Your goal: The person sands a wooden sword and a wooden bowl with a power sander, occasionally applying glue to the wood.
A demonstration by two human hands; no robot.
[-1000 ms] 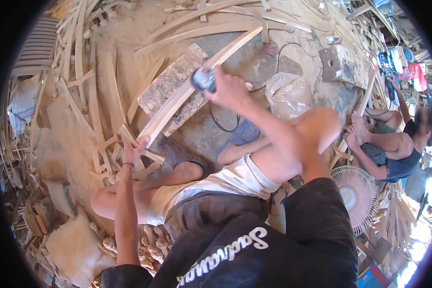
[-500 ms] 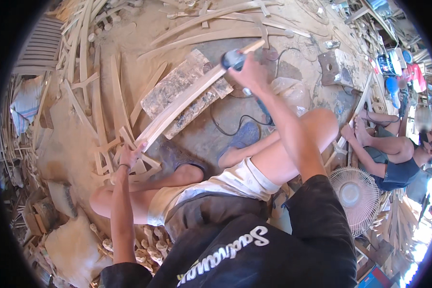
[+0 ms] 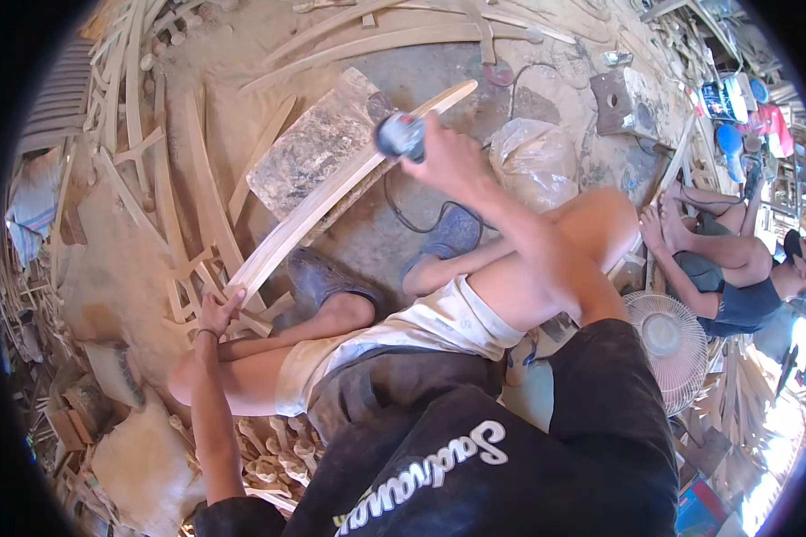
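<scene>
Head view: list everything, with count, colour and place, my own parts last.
wood strip: one, pale, across the slab
power tool: one, grey and dark, over the strip
slab: one, mottled grey, under the strip
holed block: one, brownish, upper right
plastic bag: one, clear, right of the tool
loose wood: many, tan, left and top
fan: one, whitish, lower right
co-worker: at least one, dark clothes, far right
shoes: two, bluish, centre
shirt: one, black, bottom
left hand: one, gripping the strip's lower end
right hand: one, holding the tool

Right hand (image 3: 448, 161) has drawn the power tool (image 3: 398, 136) back along the wooden strip (image 3: 321, 199) toward its middle
</scene>
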